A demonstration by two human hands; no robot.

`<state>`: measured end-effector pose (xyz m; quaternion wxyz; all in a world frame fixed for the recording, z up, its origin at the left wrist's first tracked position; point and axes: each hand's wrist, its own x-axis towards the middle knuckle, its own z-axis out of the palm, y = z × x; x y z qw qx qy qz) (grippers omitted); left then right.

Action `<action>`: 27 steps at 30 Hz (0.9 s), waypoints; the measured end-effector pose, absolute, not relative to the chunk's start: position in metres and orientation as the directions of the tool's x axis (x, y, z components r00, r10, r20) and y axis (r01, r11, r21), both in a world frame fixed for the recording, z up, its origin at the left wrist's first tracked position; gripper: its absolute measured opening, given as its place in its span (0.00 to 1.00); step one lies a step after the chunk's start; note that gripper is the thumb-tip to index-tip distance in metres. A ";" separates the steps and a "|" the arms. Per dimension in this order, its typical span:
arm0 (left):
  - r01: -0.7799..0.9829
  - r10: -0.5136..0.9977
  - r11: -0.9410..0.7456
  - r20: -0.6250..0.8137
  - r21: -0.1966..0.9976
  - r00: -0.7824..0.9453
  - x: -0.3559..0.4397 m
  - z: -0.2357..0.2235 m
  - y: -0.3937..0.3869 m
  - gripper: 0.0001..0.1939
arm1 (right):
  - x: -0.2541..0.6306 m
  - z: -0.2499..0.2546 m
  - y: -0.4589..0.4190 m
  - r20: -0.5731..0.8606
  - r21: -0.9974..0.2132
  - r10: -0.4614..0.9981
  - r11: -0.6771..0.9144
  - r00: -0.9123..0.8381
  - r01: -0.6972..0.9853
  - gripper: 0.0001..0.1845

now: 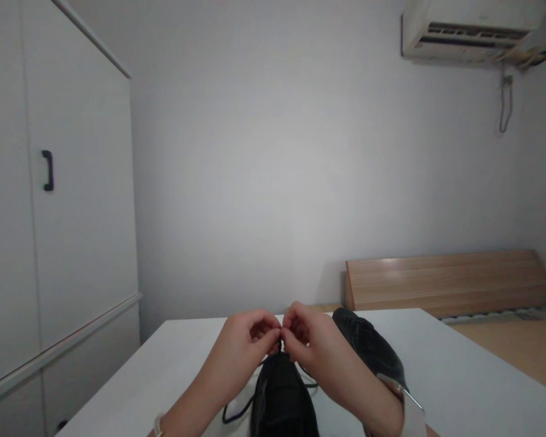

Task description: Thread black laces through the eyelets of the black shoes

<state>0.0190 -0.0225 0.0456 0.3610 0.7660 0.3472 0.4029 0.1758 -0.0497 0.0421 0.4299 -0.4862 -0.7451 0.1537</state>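
Observation:
A black shoe (283, 397) stands on the white table (186, 346) at the bottom middle, its lower end cut off by the frame. Just above its far end, my left hand (255, 334) and my right hand (303, 334) meet with pinched fingertips. Between them a dark shoelace (279, 346) runs up from the shoe into the pinch. Loose loops of lace (239, 417) lie out on both sides of the shoe. A second black shoe (368, 343) rests on the table to the right, partly hidden behind my right forearm.
A white cabinet (82, 182) with a dark handle stands on the left. Behind the table is a pale wall (255, 152). A wooden headboard (446, 279) and bed base (519, 346) are at the right, beneath an air conditioner (473, 36).

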 end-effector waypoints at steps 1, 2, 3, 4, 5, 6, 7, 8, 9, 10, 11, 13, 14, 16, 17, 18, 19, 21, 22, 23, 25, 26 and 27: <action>0.208 0.827 -0.483 0.364 0.851 0.429 0.018 0.047 -0.023 0.12 | 0.175 0.042 -0.050 0.491 -0.678 0.856 0.491 -0.160 0.547 0.11; 0.191 0.830 -0.473 0.363 0.860 0.424 0.017 0.047 -0.023 0.13 | 0.175 0.042 -0.051 0.491 -0.702 0.856 0.499 -0.163 0.508 0.11; 0.187 0.833 -0.468 0.361 0.864 0.419 0.016 0.047 -0.023 0.14 | 0.174 0.041 -0.051 0.493 -0.719 0.855 0.505 -0.162 0.478 0.11; 0.190 0.837 -0.464 0.357 0.866 0.415 0.016 0.047 -0.022 0.14 | 0.173 0.041 -0.050 0.497 -0.729 0.853 0.509 -0.157 0.458 0.11; 0.194 0.841 -0.458 0.353 0.867 0.410 0.017 0.046 -0.022 0.15 | 0.173 0.040 -0.049 0.503 -0.734 0.851 0.512 -0.151 0.446 0.11; 0.195 0.845 -0.451 0.347 0.871 0.407 0.017 0.046 -0.022 0.15 | 0.172 0.039 -0.048 0.510 -0.733 0.848 0.516 -0.144 0.443 0.11; 0.191 0.849 -0.440 0.337 0.878 0.407 0.017 0.045 -0.021 0.16 | 0.171 0.038 -0.047 0.521 -0.726 0.843 0.520 -0.134 0.450 0.11; 0.182 0.853 -0.424 0.323 0.887 0.410 0.018 0.044 -0.021 0.17 | 0.171 0.037 -0.046 0.534 -0.713 0.836 0.524 -0.124 0.465 0.11; 0.164 0.855 -0.406 0.310 0.899 0.417 0.018 0.043 -0.021 0.18 | 0.171 0.037 -0.045 0.548 -0.696 0.829 0.528 -0.115 0.487 0.11; 0.139 0.856 -0.387 0.299 0.911 0.423 0.018 0.042 -0.021 0.18 | 0.170 0.036 -0.045 0.562 -0.676 0.821 0.529 -0.105 0.513 0.11; 0.109 0.856 -0.370 0.293 0.923 0.425 0.018 0.041 -0.021 0.20 | 0.171 0.036 -0.045 0.574 -0.656 0.813 0.528 -0.097 0.540 0.12; 0.042 0.859 -0.340 0.293 0.939 0.420 0.018 0.040 -0.021 0.23 | 0.171 0.035 -0.046 0.591 -0.618 0.802 0.523 -0.092 0.587 0.12; 0.013 0.860 -0.334 0.298 0.943 0.415 0.018 0.040 -0.020 0.25 | 0.172 0.035 -0.046 0.595 -0.603 0.798 0.521 -0.095 0.605 0.12; -0.021 0.853 -0.332 0.309 0.943 0.419 0.017 0.038 -0.017 0.26 | 0.173 0.036 -0.047 0.599 -0.576 0.793 0.520 -0.107 0.631 0.12; -0.023 0.847 -0.334 0.311 0.942 0.431 0.017 0.036 -0.014 0.25 | 0.174 0.036 -0.047 0.599 -0.565 0.792 0.520 -0.115 0.641 0.13; -0.005 0.840 -0.346 0.313 0.938 0.443 0.017 0.033 -0.010 0.23 | 0.175 0.037 -0.047 0.600 -0.556 0.791 0.520 -0.120 0.648 0.13; 0.065 0.832 -0.387 0.317 0.920 0.456 0.016 0.028 -0.005 0.19 | 0.176 0.039 -0.047 0.600 -0.549 0.790 0.520 -0.124 0.654 0.13; 0.313 0.816 -0.500 0.319 0.808 0.481 0.015 0.016 0.006 0.14 | 0.178 0.041 -0.048 0.603 -0.541 0.788 0.519 -0.125 0.662 0.13; 0.465 0.810 -0.552 0.312 0.692 0.496 0.015 0.008 0.011 0.14 | 0.179 0.043 -0.049 0.604 -0.539 0.787 0.520 -0.125 0.663 0.13; 0.565 0.810 -0.569 0.293 0.598 0.507 0.014 0.000 0.016 0.13 | 0.180 0.044 -0.050 0.606 -0.537 0.785 0.522 -0.128 0.662 0.12; 0.673 0.822 -0.563 0.235 0.480 0.519 0.013 -0.015 0.024 0.13 | 0.181 0.046 -0.053 0.606 -0.537 0.784 0.531 -0.138 0.656 0.11; 0.698 0.828 -0.552 0.206 0.455 0.521 0.013 -0.021 0.027 0.11 | 0.181 0.047 -0.055 0.606 -0.539 0.782 0.535 -0.142 0.651 0.11; 0.721 0.833 -0.547 0.184 0.426 0.523 0.013 -0.025 0.029 0.10 | 0.181 0.048 -0.057 0.608 -0.540 0.781 0.540 -0.144 0.645 0.10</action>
